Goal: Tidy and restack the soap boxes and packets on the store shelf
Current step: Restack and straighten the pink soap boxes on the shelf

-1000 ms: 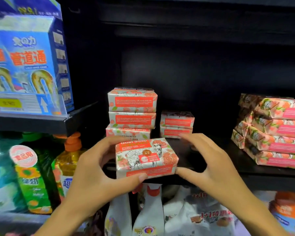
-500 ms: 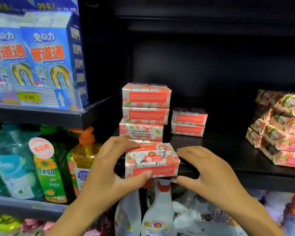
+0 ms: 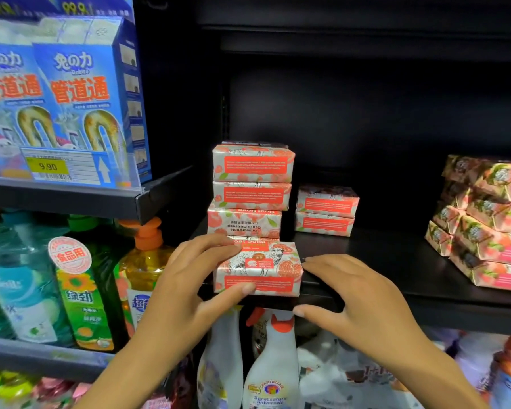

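Note:
A pomegranate goat soap box (image 3: 257, 271) lies flat at the front edge of the black shelf (image 3: 396, 261). My left hand (image 3: 189, 287) grips its left end, fingers on top and thumb on the front face. My right hand (image 3: 363, 299) is relaxed, fingertips touching the box's right end and thumb at the shelf lip. Right behind it stands a stack of the same boxes (image 3: 251, 184), the third one upside down. A shorter stack of two (image 3: 326, 212) stands to the right of that.
Pink soap packets (image 3: 490, 228) are piled at the shelf's right end. Blue drain cleaner boxes (image 3: 71, 93) fill the upper left shelf. Detergent bottles (image 3: 80, 293) and an orange pump bottle (image 3: 143, 267) stand lower left. White spray bottles (image 3: 272, 367) sit beneath the shelf.
The soap box has come down onto the shelf's front edge before the tall stack. My right hand has loosened from its right end, thumb dropping to the shelf lip.

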`<state>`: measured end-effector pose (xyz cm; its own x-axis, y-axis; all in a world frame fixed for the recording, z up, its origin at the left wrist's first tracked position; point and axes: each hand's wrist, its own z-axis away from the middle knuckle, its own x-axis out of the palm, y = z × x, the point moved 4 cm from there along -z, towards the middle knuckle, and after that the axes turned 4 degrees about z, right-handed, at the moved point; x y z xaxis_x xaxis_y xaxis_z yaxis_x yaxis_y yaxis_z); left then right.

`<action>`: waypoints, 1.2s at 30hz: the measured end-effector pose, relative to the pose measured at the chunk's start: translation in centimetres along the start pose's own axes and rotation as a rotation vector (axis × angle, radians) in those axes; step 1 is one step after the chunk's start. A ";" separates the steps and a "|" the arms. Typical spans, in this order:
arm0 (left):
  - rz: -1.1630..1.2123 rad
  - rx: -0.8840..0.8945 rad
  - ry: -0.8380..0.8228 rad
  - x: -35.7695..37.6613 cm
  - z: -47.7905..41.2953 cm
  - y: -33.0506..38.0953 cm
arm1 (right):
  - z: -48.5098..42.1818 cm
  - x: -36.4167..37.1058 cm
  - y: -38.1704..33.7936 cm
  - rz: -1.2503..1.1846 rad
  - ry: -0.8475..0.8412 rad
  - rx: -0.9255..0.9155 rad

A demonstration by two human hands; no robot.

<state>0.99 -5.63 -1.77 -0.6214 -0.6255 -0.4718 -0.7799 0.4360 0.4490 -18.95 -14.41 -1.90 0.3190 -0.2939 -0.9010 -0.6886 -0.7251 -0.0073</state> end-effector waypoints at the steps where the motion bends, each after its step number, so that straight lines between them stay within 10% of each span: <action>1: -0.011 -0.006 -0.005 -0.1 0.0 0.0 | 0.0 0.0 0.0 0.003 0.003 0.003; 36: -0.172 0.018 0.216 -0.5 0.1 1.8 | 0.4 -0.2 0.1 -0.022 0.063 -0.064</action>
<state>-0.07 -4.44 -0.82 -0.4504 -0.8141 -0.3665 -0.8752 0.3215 0.3615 -19.34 -14.23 -1.90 0.3751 -0.3145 -0.8720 -0.6384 -0.7697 0.0029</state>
